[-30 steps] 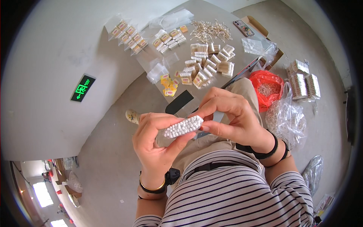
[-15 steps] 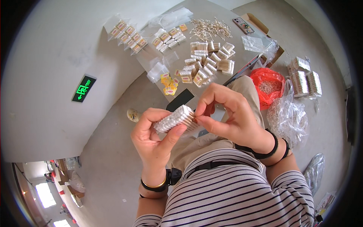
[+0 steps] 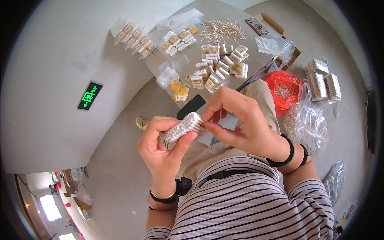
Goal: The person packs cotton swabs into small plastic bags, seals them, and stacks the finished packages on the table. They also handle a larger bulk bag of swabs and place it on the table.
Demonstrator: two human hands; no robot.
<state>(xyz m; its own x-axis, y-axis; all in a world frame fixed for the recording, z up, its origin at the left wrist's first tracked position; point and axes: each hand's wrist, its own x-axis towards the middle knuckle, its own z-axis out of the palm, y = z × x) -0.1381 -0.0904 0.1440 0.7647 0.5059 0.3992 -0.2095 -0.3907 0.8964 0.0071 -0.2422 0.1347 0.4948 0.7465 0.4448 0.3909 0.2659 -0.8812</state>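
A packed bundle of white-tipped cotton swabs (image 3: 183,128) is held tilted above my lap. My left hand (image 3: 158,142) grips it from the left, thumb along the near side and fingers behind. At the bundle's right end, the thumb and forefinger of my right hand (image 3: 244,124) are pinched together on the swab sticks; exactly how many they hold is hidden. Beyond my hands, several more swab bundles (image 3: 239,69) lie in a pile on the grey table (image 3: 168,66). Small yellow cards (image 3: 180,90) sit at its near left edge.
Loose swabs (image 3: 222,31) are heaped at the table's far side, beside a phone (image 3: 257,26). Bagged packs (image 3: 135,39) and clear bags (image 3: 181,19) lie to the left. On the floor at right are a red bag (image 3: 283,92), a clear bag (image 3: 308,128) and swab bundles (image 3: 319,86).
The bundle has rolled slightly in my left hand, showing more of its white tips. My right fingertips have shifted a little left and stay at its end.
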